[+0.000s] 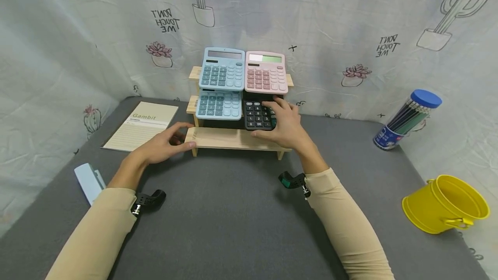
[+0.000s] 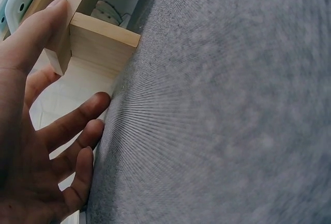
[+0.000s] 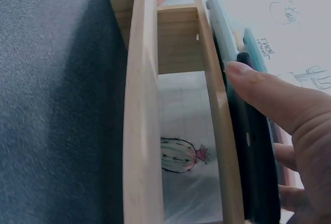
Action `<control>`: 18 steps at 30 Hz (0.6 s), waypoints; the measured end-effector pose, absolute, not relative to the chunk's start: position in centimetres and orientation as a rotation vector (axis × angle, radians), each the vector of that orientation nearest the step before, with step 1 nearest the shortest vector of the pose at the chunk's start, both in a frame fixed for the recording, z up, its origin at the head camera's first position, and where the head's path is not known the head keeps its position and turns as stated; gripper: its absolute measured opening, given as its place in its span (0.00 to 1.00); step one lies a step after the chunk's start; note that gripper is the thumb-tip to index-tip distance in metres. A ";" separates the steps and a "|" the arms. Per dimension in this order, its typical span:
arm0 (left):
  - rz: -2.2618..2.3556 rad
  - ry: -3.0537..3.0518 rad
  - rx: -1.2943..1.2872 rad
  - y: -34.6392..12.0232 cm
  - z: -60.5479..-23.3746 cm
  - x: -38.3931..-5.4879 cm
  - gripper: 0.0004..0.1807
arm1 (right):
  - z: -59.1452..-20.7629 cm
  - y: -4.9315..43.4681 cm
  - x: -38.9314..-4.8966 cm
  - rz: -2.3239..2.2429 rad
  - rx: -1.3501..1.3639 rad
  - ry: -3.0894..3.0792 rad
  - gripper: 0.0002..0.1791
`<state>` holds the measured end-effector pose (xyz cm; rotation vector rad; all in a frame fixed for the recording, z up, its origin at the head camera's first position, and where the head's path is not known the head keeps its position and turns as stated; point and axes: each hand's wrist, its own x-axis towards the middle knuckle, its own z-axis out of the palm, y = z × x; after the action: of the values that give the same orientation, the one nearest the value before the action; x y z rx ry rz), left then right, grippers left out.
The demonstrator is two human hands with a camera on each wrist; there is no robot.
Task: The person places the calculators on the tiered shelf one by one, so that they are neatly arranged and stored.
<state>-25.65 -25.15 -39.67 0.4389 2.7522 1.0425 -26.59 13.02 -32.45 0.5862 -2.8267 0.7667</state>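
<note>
A three-tier wooden stand (image 1: 233, 138) stands at the back of the table. My left hand (image 1: 165, 144) holds the left end of its lowest step, thumb at the front edge and index finger at the back edge; the other fingers spread loosely in the left wrist view. My right hand (image 1: 285, 122) grips a black calculator (image 1: 256, 116) on the middle tier, its thumb at the lower edge and fingers at the upper part. Beside it leans a light blue calculator (image 1: 218, 106). Above are another blue calculator (image 1: 221, 70) and a pink calculator (image 1: 266, 72).
A Gambit notepad (image 1: 142, 126) lies to the left, with a pale blue stapler-like object (image 1: 89, 180) partly behind the left forearm. On the right are a blue-lidded jar of pencils (image 1: 406, 120) and a yellow bucket (image 1: 432, 211). A printed curtain (image 1: 249, 25) hangs behind.
</note>
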 end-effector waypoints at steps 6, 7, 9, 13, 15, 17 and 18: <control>1.046 2.748 0.438 -25.1 -39.5 -25.5 0.39 | -32.5 13.3 -26.5 0.803 0.651 -2.834 0.49; 1.044 2.753 0.437 -25.1 -39.5 -25.4 0.38 | -32.5 13.4 -26.5 0.810 0.671 -2.840 0.48; 1.043 2.763 0.437 -25.2 -39.4 -25.4 0.38 | -32.4 13.5 -26.6 0.825 0.703 -2.839 0.47; 1.050 2.756 0.440 -25.2 -39.4 -25.5 0.38 | -32.4 13.6 -27.0 0.846 0.708 -2.810 0.48; 1.053 2.748 0.441 -25.2 -39.5 -25.6 0.38 | -32.6 13.6 -27.2 0.868 0.688 -2.795 0.48; 1.053 2.745 0.441 -25.2 -39.7 -25.6 0.39 | -32.7 13.5 -27.4 0.894 0.676 -2.773 0.47; 1.053 2.748 0.439 -25.2 -39.7 -25.6 0.39 | -32.8 13.5 -27.5 0.908 0.675 -2.756 0.47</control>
<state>-25.62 -25.20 -39.67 0.4391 2.7478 1.0532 -27.48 13.53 -32.79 0.6753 -2.7556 0.9078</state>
